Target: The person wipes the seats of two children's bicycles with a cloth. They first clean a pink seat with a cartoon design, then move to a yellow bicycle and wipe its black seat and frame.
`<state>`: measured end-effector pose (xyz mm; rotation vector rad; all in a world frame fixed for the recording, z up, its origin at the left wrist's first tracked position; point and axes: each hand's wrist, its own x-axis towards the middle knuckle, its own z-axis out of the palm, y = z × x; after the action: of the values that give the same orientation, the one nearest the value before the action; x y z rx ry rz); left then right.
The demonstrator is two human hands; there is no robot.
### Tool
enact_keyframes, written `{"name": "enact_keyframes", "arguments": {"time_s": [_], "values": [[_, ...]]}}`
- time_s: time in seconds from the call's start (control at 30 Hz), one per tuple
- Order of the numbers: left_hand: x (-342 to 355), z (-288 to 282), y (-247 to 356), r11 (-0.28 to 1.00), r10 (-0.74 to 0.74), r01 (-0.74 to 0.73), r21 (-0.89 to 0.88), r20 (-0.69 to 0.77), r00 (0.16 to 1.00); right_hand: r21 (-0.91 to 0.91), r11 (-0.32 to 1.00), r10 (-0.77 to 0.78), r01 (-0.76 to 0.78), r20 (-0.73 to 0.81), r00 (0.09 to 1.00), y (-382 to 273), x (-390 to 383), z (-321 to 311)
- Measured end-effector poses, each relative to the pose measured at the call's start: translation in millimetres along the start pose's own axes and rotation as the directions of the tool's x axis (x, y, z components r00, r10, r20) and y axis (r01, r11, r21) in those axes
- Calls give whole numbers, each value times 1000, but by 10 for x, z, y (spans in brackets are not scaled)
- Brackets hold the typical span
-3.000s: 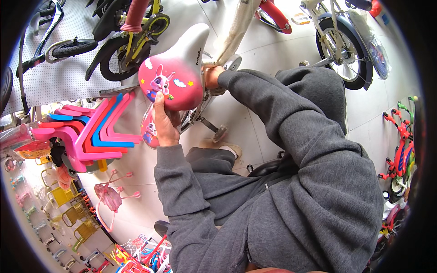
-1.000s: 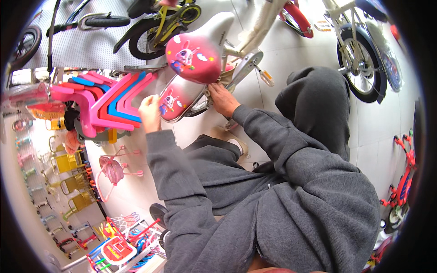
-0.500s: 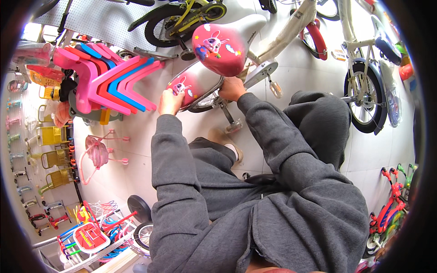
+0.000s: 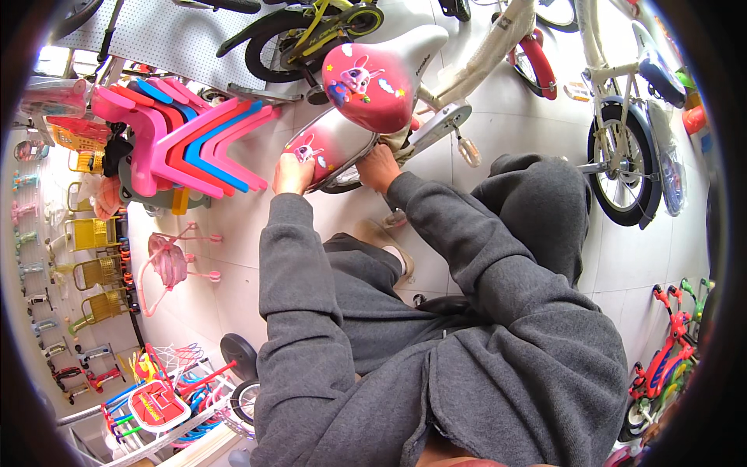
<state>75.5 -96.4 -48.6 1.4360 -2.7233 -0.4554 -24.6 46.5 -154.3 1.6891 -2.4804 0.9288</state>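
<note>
A child's bicycle with a pink and white saddle (image 4: 366, 86), printed with a cartoon rabbit, stands in front of me. Behind that saddle sits a matching padded rear seat (image 4: 317, 144) with a metal rim. My left hand (image 4: 293, 174) is closed round the rear seat's back end, thumb on top. At its right side, below the saddle, my right hand (image 4: 378, 168) is closed with curled fingers; what they grip is hidden. The bicycle's silver chain guard (image 4: 440, 128) and a pedal (image 4: 468, 152) show just beyond that hand.
Stacked pink, red and blue plastic chairs (image 4: 175, 140) stand close on the left. A yellow-black bicycle (image 4: 307, 43) is at the far side, another bicycle (image 4: 622, 156) at the right. A small pink wheeled frame (image 4: 167, 261) and a bin of toys (image 4: 159, 405) are nearer left.
My right hand has moved left and slightly down along the rear seat's side. My left hand keeps its hold. The saddle has shifted slightly left in view.
</note>
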Motion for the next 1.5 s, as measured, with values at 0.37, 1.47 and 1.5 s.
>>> {"name": "enact_keyframes", "arguments": {"time_s": [0.37, 1.47, 1.5], "values": [[-174, -140, 206, 998, -54, 53, 25, 36, 998, 6, 999, 39, -39, -168, 985, -236, -151, 132], [428, 692, -901, 800, -317, 305, -517, 67, 946, 753, 444, 646, -487, 108, 756, 99, -562, -202], [399, 672, -854, 823, -320, 301, -482, 45, 946, 857, 190, 691, -479, 229, 685, 143, -535, -207]]}}
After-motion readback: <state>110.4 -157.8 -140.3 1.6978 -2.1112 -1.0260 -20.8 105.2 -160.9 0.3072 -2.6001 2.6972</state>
